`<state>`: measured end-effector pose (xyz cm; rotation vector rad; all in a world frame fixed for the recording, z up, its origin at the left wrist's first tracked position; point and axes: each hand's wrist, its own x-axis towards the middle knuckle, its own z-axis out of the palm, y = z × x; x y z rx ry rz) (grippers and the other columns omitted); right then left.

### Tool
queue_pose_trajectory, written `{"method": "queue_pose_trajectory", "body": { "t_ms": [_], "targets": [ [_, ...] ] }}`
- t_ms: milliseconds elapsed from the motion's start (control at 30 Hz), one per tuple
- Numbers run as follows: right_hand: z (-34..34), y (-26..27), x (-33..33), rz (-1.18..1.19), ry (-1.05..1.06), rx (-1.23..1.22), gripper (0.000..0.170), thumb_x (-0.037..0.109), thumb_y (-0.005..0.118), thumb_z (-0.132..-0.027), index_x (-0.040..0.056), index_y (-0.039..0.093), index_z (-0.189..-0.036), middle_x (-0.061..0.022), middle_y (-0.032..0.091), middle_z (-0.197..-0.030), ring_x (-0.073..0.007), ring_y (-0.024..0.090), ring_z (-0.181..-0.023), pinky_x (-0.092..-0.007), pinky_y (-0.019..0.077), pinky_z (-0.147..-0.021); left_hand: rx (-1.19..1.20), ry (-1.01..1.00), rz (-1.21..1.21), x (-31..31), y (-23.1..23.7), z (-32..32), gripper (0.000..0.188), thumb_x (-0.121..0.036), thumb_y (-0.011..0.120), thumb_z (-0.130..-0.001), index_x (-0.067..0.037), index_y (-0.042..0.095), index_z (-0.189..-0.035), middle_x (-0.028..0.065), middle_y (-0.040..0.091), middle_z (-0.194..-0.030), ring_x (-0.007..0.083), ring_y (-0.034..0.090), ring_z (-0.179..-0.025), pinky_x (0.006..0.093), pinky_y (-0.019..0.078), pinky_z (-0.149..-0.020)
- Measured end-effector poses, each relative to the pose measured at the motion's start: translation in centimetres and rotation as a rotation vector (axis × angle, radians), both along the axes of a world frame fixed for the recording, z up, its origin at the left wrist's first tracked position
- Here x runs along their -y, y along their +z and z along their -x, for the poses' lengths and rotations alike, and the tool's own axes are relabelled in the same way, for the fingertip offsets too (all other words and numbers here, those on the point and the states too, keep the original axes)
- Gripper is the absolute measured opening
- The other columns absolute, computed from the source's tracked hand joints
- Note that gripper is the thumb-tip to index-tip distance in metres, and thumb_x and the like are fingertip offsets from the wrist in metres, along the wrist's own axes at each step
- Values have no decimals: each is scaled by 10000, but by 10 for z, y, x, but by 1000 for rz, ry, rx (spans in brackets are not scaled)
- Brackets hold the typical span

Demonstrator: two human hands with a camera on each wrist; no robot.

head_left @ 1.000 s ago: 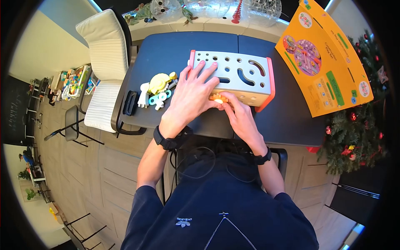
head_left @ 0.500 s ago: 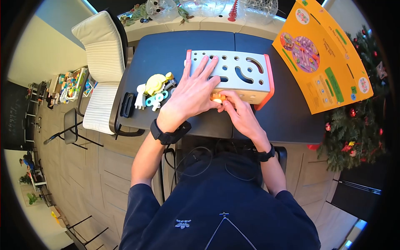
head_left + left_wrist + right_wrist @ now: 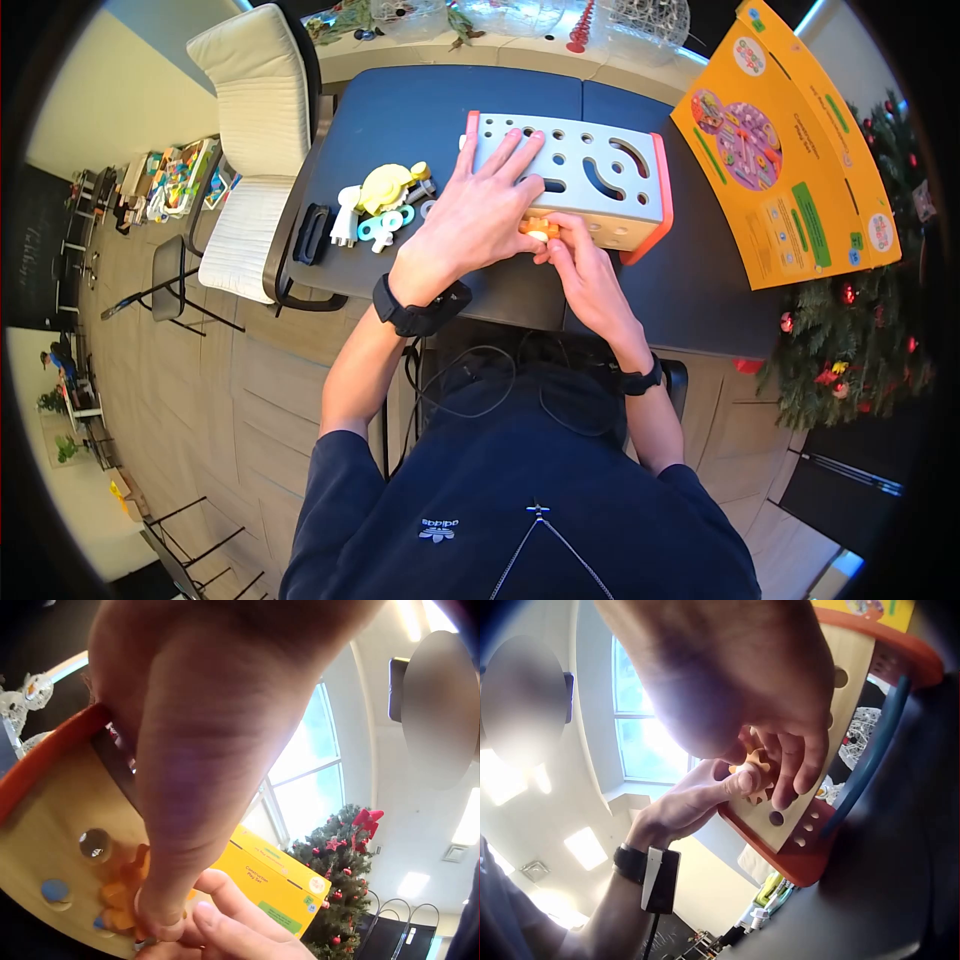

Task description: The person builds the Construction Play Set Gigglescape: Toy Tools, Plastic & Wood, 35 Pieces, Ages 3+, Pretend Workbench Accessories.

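1 orange gear [image 3: 540, 226] sits at the near side of 1 perforated box [image 3: 573, 149]; the right hand [image 3: 596, 285] pinches it, the spread left hand [image 3: 472, 222] covering the box top's left. Right: 1 yellow carton [image 3: 800, 170]; left: 1 white chair [image 3: 255, 150].

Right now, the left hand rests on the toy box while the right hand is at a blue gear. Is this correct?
Not quite: the head view shows the right hand at an orange gear. The left hand does rest on the toy box.

left fingers [image 3: 524, 160] spread | right fingers [image 3: 578, 228] curled | arms [image 3: 362, 365] forward
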<state>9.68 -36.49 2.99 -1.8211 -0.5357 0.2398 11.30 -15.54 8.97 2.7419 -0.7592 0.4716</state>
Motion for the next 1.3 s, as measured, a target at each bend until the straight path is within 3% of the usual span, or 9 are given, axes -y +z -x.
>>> {"method": "queue_pose_trajectory", "body": {
  "t_ms": [200,333,400,500,600,867,1100,1133,1300],
  "targets": [
    [13,7,10,-12,39,-144,371,155,485,-1138,66,369,-1478,-227,719,-1255,-313,723,-1155,-407,537,-999,-30,53,187,-8,-4,19,578,-402,889,-797,-40,654,-1181,204,448,-1629,423,393,-1533,632,166,-1302],
    [14,8,22,56,-4,-122,392,144,515,-1124,64,370,-1479,-189,746,-1235,-291,742,-1102,-402,562,-968,-95,221,729,-45,-14,34,332,-230,739,-978,-27,629,-1216,230,565,-1482,406,577,-1358,515,469,-1123],
    [13,22,32,126,17,-127,393,130,522,-1118,61,380,-1477,-166,761,-1200,-287,752,-1054,-394,574,-947,-69,554,592,-69,-33,36,217,-166,667,-1021,-16,649,-1177,199,709,-1218,359,733,-1052,441,585,-862],
    [13,21,46,144,-101,150,306,40,583,-1064,29,529,-1365,-136,772,-1130,-251,739,-923,-354,570,-835,-203,756,412,-88,-55,35,213,-215,691,-1014,-18,678,-1093,136,753,-932,340,755,-800,435,592,-707],
    [7,21,54,157,-221,404,243,-27,614,-1021,23,622,-1259,-111,764,-1043,-242,719,-877,-343,556,-785,-16,738,135,-89,-84,16,293,-327,722,-1000,-41,722,-1064,130,768,-868,349,742,-767,438,572,-674],
    [3,26,66,123,-240,323,231,-23,609,-1028,9,617,-1256,-117,759,-1006,-228,730,-885,-337,567,-811,83,728,-208,-80,-104,-17,449,-442,747,-955,0,711,-885,155,720,-703,323,727,-633,430,553,-594],
    [3,28,79,98,-275,365,200,-17,602,-1033,6,628,-1230,-116,761,-987,-224,742,-888,-330,569,-810,-154,864,248,-55,-35,11,449,-479,698,-991,-31,726,-985,165,760,-828,356,759,-814,434,579,-712],
    [4,33,81,101,-295,376,196,-19,600,-1033,5,631,-1224,-114,761,-984,-225,742,-884,-333,568,-809,-30,791,406,-45,-20,28,305,-351,736,-1001,-50,702,-969,97,736,-717,249,712,-616,393,551,-599],
    [0,39,93,107,-354,439,180,-25,602,-1021,12,653,-1189,-112,743,-1002,-248,725,-898,-357,558,-816,126,291,776,8,-28,77,201,-123,829,-938,-52,697,-1072,30,696,-699,100,634,-563,263,508,-526]
  ]
}}
